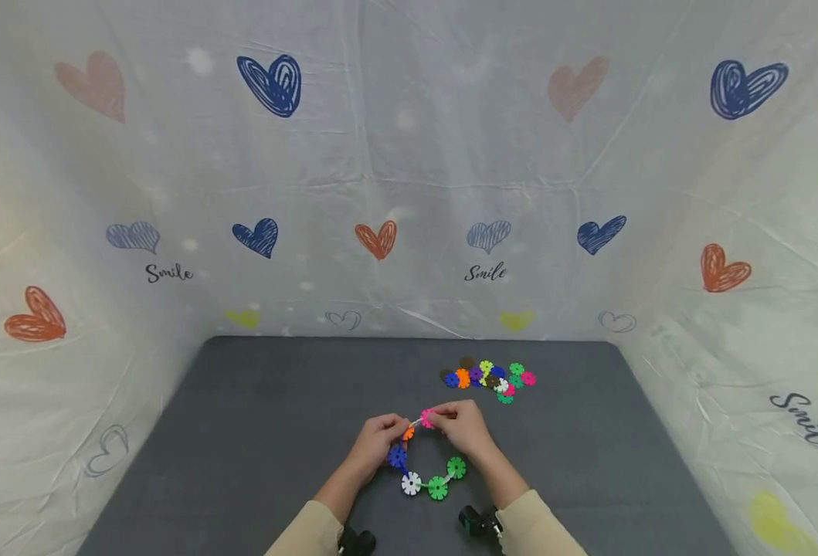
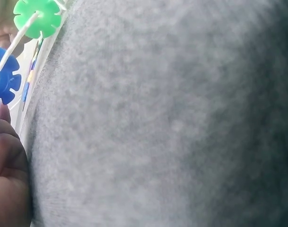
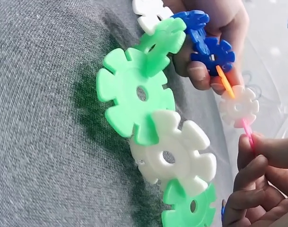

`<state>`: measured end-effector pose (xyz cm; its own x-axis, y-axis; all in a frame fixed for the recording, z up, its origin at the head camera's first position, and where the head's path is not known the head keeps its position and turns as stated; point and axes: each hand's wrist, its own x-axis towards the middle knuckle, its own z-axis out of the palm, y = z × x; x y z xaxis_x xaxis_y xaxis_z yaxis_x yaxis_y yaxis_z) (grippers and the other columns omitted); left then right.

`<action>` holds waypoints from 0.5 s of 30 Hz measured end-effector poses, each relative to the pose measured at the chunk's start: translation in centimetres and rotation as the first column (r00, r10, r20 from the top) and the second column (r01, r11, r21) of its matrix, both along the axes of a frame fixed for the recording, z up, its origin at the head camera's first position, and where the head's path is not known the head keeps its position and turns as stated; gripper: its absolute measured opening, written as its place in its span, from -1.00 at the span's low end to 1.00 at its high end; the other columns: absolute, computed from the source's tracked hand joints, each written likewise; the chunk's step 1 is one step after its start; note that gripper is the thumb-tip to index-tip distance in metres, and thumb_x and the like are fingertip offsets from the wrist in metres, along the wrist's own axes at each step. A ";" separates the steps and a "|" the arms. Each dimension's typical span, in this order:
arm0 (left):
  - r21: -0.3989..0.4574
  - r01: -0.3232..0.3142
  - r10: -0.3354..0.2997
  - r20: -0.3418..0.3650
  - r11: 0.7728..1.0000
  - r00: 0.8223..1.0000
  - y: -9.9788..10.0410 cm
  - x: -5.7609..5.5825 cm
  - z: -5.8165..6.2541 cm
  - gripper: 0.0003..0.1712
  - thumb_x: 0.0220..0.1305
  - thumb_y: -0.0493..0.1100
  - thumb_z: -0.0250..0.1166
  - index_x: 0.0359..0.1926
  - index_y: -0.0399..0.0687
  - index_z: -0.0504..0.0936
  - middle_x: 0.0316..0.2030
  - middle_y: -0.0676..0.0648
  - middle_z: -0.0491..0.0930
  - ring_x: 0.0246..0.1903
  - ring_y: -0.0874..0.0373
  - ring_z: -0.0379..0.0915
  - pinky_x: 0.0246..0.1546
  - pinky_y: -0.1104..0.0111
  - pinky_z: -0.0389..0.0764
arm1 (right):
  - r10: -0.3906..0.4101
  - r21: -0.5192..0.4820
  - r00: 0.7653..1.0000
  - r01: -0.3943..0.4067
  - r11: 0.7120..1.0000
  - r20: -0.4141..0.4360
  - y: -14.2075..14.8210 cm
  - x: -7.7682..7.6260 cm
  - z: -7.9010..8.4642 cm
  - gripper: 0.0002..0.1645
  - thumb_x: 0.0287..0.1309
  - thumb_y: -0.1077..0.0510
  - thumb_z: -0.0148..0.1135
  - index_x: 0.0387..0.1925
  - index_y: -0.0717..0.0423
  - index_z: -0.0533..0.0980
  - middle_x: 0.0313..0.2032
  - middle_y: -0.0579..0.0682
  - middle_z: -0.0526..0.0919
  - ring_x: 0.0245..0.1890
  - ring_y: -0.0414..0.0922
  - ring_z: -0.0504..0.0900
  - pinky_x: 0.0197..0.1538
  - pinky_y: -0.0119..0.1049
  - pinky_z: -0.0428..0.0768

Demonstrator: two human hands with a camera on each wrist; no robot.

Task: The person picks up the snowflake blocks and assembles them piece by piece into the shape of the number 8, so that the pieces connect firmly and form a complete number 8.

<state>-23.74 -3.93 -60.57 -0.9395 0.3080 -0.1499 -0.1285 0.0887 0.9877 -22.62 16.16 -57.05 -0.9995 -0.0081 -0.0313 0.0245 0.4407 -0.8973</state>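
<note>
A chain of notched plastic snowflake discs curves between both hands, in blue, white, green, orange and pink. My left hand (image 1: 375, 442) grips the chain near its orange disc (image 1: 409, 433) and a blue disc (image 3: 213, 56). Between finger and thumb, my right hand (image 1: 466, 427) pinches a pink disc (image 1: 427, 418), seen edge-on in the right wrist view. That pink disc is slotted into a white disc (image 3: 239, 106), which meets the orange one. Down the chain hang a white disc (image 1: 412, 483) and green discs (image 1: 438, 487), the last green one (image 1: 456, 467) forming a free end.
A loose pile of coloured discs (image 1: 492, 377) lies on the dark grey table (image 1: 276, 425), beyond the right hand. Black wrist cameras (image 1: 476, 521) sit by the sleeves. A white curtain (image 1: 409, 154) printed with hearts surrounds the table at the back and sides.
</note>
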 end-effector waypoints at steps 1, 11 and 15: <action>-0.003 0.003 -0.003 0.002 1.000 1.000 0.0 0.0 0.0 -0.61 0.48 -0.04 0.20 -0.26 -0.34 0.65 -0.55 -0.01 0.55 -0.64 0.22 0.33 -0.62 0.43 0.37 | -0.001 0.004 1.000 0.001 1.000 0.002 0.0 0.0 0.0 -0.77 0.26 0.11 0.39 -0.22 0.22 0.76 -0.37 0.00 0.76 -0.48 -0.21 0.57 -0.39 -0.34 0.57; -0.012 0.020 -0.020 0.020 1.000 1.000 -0.1 -0.2 0.2 -0.63 0.50 -0.10 0.17 -0.28 -0.37 0.63 -0.56 0.01 0.55 -0.63 0.25 0.31 -0.58 0.47 0.37 | 0.008 0.022 1.000 -0.008 1.000 -0.010 -0.2 -0.1 0.4 -0.81 0.22 0.15 0.41 -0.24 0.22 0.77 -0.28 0.08 0.79 -0.34 -0.17 0.65 -0.27 -0.28 0.63; -0.020 0.024 -0.024 0.018 1.000 1.000 -0.2 -0.1 0.1 -0.64 0.51 -0.11 0.15 -0.29 -0.34 0.63 -0.55 0.01 0.54 -0.60 0.24 0.34 -0.55 0.47 0.40 | 0.011 -0.021 1.000 -0.011 1.000 0.010 -0.1 0.0 0.2 -0.79 0.21 0.16 0.42 -0.23 0.25 0.76 -0.25 0.11 0.79 -0.33 -0.18 0.65 -0.27 -0.29 0.63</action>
<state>-23.84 -4.08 -60.51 -0.9291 0.3268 -0.1729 -0.1436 0.1121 0.9833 -22.60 16.02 -56.89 -0.9990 -0.0202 -0.0411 0.0287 0.4224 -0.9060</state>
